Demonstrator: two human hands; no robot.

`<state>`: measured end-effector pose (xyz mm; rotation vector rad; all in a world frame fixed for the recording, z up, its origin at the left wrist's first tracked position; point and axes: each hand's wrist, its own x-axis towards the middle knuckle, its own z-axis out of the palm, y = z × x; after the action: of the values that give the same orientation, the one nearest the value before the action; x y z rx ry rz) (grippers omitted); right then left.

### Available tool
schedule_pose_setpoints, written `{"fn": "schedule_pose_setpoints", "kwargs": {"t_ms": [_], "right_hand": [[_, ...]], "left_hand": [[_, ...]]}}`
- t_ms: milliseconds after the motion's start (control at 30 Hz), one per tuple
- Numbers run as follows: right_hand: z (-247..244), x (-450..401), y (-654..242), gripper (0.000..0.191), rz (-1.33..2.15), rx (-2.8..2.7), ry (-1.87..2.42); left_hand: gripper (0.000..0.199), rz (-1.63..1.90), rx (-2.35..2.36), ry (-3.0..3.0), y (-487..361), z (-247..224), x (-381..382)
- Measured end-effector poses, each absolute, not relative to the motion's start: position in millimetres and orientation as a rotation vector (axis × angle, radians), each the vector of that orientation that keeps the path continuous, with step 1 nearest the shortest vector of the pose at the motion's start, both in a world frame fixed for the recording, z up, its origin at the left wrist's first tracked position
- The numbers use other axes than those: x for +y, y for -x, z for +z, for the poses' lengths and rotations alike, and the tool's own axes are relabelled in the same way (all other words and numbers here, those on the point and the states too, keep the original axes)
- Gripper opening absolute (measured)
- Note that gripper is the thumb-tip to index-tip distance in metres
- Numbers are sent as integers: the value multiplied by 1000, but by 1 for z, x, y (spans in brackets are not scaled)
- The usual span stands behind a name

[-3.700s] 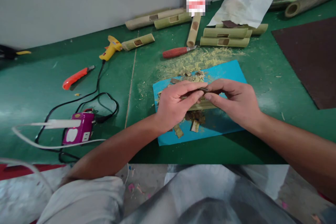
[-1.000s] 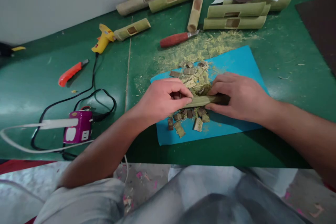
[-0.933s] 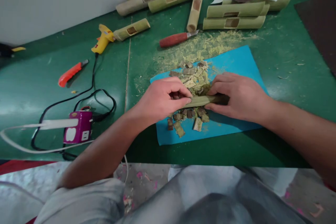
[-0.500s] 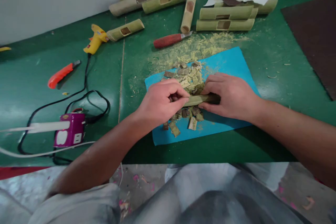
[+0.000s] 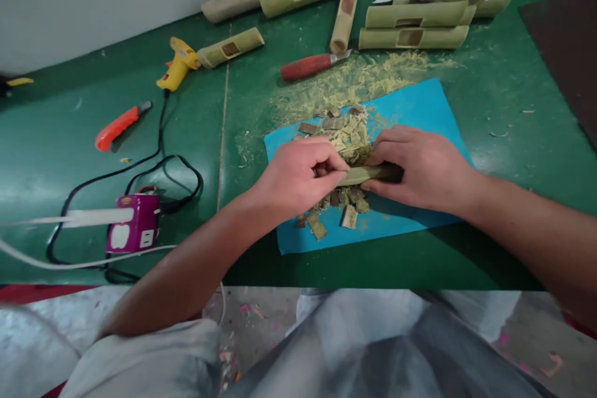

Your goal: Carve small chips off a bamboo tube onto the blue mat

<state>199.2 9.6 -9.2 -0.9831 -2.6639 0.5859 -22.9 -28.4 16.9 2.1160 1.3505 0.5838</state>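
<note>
Between my two hands lies a short greenish strip of bamboo or plant stem (image 5: 364, 175), held roughly level over the pile of chips. My left hand (image 5: 305, 174) pinches its left end between thumb and fingers. Around its right part my right hand (image 5: 422, 168) is closed, with the thumb below and the fingers above. Brown and pale green chips and shavings (image 5: 349, 134) are heaped beneath and behind the strip. A blue sheet (image 5: 424, 106) lies under the chips on the green table (image 5: 247, 249).
A red-handled carving knife (image 5: 308, 66) lies behind the sheet, near sawdust. Several bamboo tubes with cut windows (image 5: 415, 37) line the back. To the left are a yellow glue gun (image 5: 180, 65), an orange utility knife (image 5: 119, 127) and a purple power adapter (image 5: 133, 224) with cords.
The view has shifted slightly, so everything on the table appears a little further right. Both hands keep the same hold on the strip.
</note>
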Motion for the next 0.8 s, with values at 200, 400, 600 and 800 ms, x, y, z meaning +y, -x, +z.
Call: {"fn": "schedule_pose_setpoints", "kwargs": {"t_ms": [200, 400, 600, 800], "right_hand": [[-10, 10, -199, 25, 565, -2671, 953], [-11, 11, -200, 24, 548, -2663, 947], [-11, 11, -200, 24, 553, -2663, 957], [-10, 11, -199, 23, 571, -2662, 954]], "left_hand": [[7, 631, 1415, -2079, 24, 17, -29], [7, 578, 1390, -2048, 24, 18, -28], [8, 632, 1388, -2080, 22, 16, -27], [7, 594, 1396, -2067, 25, 18, -27]]}}
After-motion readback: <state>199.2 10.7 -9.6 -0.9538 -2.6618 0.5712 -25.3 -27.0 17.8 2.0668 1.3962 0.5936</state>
